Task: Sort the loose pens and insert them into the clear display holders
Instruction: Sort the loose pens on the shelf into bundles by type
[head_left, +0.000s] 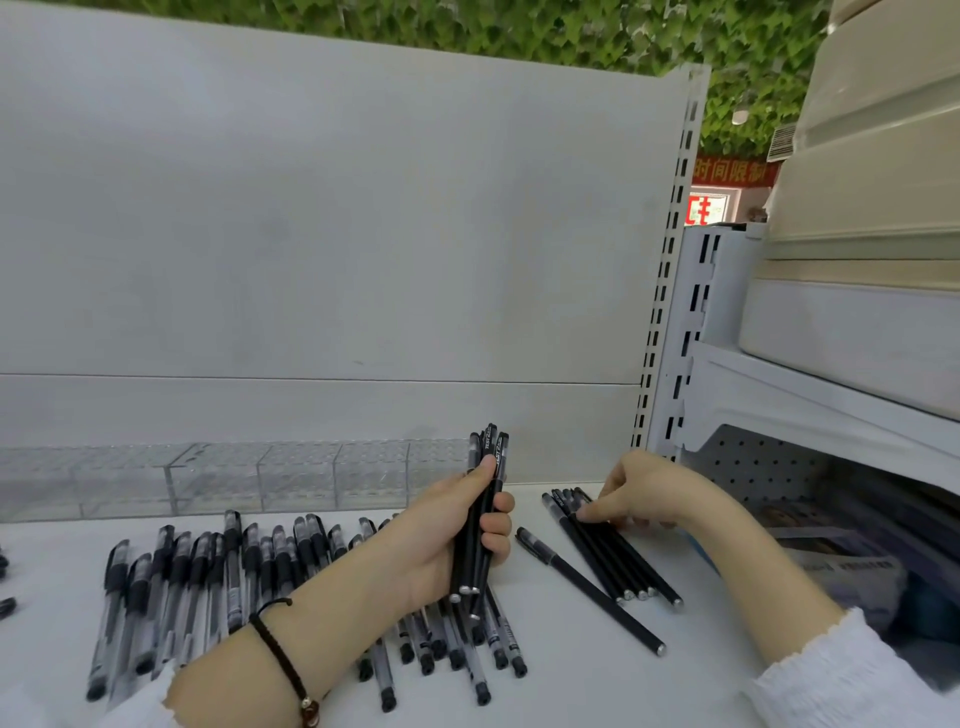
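Fingers (497, 530) of the left hand (441, 545) wrap a bundle of black pens (480, 514) held upright, while the right hand (654, 488) sets its thumb on a row of black pens (618, 556) lying flat, its other fingers curled down behind, grip unclear. Behind, the white back panel (311, 234) closes the far side and stacked beige bins (878, 171) beside a slotted upright (670, 270) wall the right; bare shelf (582, 686) shows near the front edge, with the clear display holders (291, 478) along the panel, the spread of clear-barrelled pens (208, 582) before them and a single black pen (587, 587) between the hands. Part of that spread hides under the left forearm, and the holders are cut off at the left.
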